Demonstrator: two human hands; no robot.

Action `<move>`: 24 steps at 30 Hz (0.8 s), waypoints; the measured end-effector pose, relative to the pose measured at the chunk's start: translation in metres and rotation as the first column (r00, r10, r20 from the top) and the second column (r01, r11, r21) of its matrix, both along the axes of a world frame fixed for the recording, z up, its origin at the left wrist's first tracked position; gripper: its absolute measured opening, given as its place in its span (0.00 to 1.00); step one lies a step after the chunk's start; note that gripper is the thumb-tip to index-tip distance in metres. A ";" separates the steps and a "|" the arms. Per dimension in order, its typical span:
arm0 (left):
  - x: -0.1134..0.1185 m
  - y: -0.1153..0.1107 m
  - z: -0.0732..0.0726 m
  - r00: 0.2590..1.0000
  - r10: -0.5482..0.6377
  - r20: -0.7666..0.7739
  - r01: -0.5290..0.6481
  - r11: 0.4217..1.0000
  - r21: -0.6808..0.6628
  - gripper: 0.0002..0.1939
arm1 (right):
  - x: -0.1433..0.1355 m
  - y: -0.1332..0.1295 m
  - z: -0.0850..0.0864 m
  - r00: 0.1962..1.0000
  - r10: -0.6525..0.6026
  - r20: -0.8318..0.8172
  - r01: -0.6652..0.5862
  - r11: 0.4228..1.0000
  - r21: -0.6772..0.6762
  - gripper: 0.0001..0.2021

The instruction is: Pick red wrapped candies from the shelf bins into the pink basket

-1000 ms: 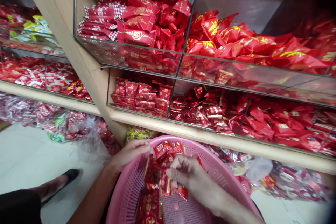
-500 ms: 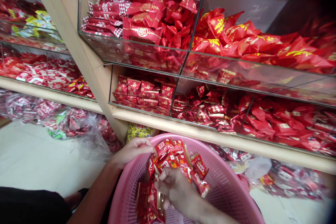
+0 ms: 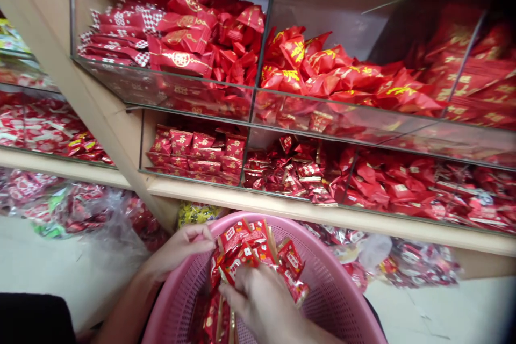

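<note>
A pink perforated plastic basket (image 3: 334, 260) sits low in front of me, holding a heap of small red wrapped packets (image 3: 237, 236) with gold edges. At its left rim is my left hand (image 3: 183, 247), thumb and fingers closed on the edge. My right hand (image 3: 258, 290) reaches down inside among the packets. Its thumb points left, over darker red packets (image 3: 212, 320) at the basket's near left. Motion smears the right fingers and they are partly hidden, so whether a packet is between them cannot be made out.
Beyond the basket stands a wooden shelf (image 3: 201, 193) with clear-fronted bins of red packets (image 3: 181, 56). Below it, plastic bags of packets (image 3: 423, 266) lie on the pale floor (image 3: 36, 258). A yellow bag (image 3: 197, 214) sits behind the basket, and a slanting wooden post (image 3: 92, 102) rises at left.
The view has shifted, so the shelf and basket appear further left. My right hand has moved from the gold-edged packets at the near left, slightly up and deeper into the heap. My left hand stays on the rim.
</note>
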State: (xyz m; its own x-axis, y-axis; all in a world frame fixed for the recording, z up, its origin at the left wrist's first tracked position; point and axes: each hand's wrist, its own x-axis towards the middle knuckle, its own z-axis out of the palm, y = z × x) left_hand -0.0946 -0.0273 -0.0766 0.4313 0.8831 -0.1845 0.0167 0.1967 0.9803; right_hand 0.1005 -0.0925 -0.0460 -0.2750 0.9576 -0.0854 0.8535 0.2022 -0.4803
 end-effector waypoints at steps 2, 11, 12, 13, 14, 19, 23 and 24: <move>0.000 0.001 0.001 1.000 -0.015 -0.004 0.015 1.000 -0.004 0.06 | 0.015 0.009 0.014 0.999 -0.006 -0.043 0.009 0.998 0.068 0.14; 0.000 0.006 0.000 0.997 0.004 -0.077 -0.003 1.000 0.011 0.08 | 0.111 0.057 0.057 0.953 -0.260 -0.155 0.302 0.848 0.435 0.12; 0.000 0.006 -0.001 0.997 0.000 -0.076 0.001 1.000 0.013 0.08 | 0.119 0.060 0.057 0.940 -0.309 -0.145 0.340 0.813 0.472 0.13; 0.000 0.006 -0.001 0.997 -0.002 -0.076 0.004 1.000 0.015 0.08 | 0.126 0.063 0.055 0.925 -0.354 -0.142 0.375 0.778 0.503 0.14; 0.000 0.006 -0.001 0.997 -0.003 -0.076 0.004 1.000 0.015 0.08 | 0.133 0.065 0.054 0.907 -0.391 -0.155 0.412 0.746 0.523 0.15; 0.000 0.004 -0.001 0.997 -0.006 -0.071 0.007 1.000 0.012 0.08 | 0.152 0.075 0.042 0.783 -0.450 -0.429 0.590 0.755 0.286 0.16; -0.001 0.004 -0.001 0.997 -0.004 -0.076 0.005 1.000 0.016 0.08 | 0.146 0.077 0.037 0.495 -0.379 -0.781 0.560 0.827 -0.047 0.15; -0.001 0.004 -0.001 0.997 -0.003 -0.072 0.004 1.000 0.010 0.08 | 0.142 0.076 0.037 0.409 -0.369 -0.835 0.545 0.832 -0.100 0.16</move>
